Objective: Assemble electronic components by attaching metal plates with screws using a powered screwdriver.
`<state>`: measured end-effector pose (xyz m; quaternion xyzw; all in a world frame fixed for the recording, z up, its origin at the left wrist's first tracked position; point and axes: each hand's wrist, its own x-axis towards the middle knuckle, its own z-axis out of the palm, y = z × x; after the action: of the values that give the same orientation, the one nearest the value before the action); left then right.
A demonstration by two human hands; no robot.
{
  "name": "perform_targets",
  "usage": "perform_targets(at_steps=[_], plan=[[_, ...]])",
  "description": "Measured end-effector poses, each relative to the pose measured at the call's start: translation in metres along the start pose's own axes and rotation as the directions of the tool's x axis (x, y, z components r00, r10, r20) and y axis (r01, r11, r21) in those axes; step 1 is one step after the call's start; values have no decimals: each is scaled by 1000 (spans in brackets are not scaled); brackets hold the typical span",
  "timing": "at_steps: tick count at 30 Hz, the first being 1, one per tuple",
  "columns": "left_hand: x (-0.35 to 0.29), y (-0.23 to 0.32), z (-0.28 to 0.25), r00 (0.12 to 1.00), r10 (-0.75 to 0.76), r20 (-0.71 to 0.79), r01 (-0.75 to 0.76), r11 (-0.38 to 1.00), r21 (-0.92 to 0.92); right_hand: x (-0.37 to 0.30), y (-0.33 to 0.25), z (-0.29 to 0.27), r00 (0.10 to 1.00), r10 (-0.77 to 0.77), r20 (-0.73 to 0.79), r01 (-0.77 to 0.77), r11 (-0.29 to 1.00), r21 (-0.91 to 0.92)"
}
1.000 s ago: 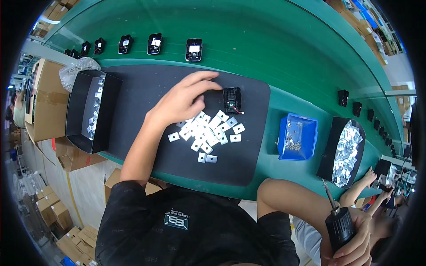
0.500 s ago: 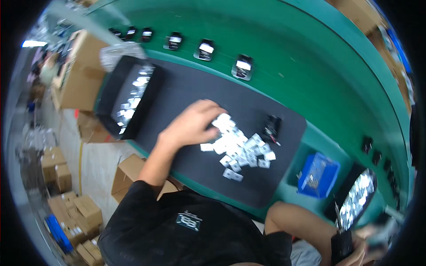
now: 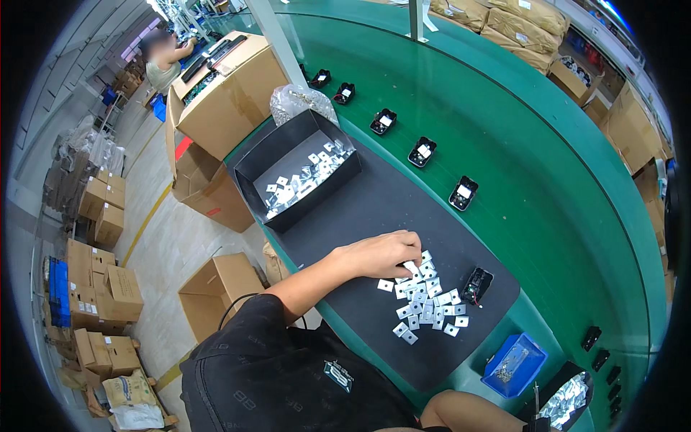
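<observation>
Many silvery plates (image 3: 430, 302) crowd the left hand (image 3: 389, 253) (grip unclear; right unseen) between black box (image 3: 320, 196) and blue bin (image 3: 531, 360).

Downward head-worn fisheye view

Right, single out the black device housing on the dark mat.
The black housing just right of the loose metal plates; it alone is on the mat, while the other housings in view sit on the green surface.

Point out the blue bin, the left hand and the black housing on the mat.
Blue bin (image 3: 525, 354): head view, bare inside surface.
Left hand (image 3: 384, 255): head view, back of hand.
Black housing (image 3: 476, 285): head view, its middle.
</observation>
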<state>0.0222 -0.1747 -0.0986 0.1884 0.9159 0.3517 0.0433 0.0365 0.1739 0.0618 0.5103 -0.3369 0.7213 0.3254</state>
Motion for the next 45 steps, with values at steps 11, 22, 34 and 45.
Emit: perform_targets(at_steps=[11,22,34,45], plan=[[-7,5,5,997,55,-58,-55,998,-7,-1,-5,1,999,-7,-33,7,1000,-26],[0,18,-2,991,-125,-46,122,991,-61,-3,-2,-2,999,-16,-36,15,999,-38],[26,32,19,980,-113,-162,92,987,-133,-3,-18,4,994,35,-100,-42,997,-72],[78,65,45,982,36,-185,-68,983,-170,0,2,-11,996,-35,-87,35,999,4]])
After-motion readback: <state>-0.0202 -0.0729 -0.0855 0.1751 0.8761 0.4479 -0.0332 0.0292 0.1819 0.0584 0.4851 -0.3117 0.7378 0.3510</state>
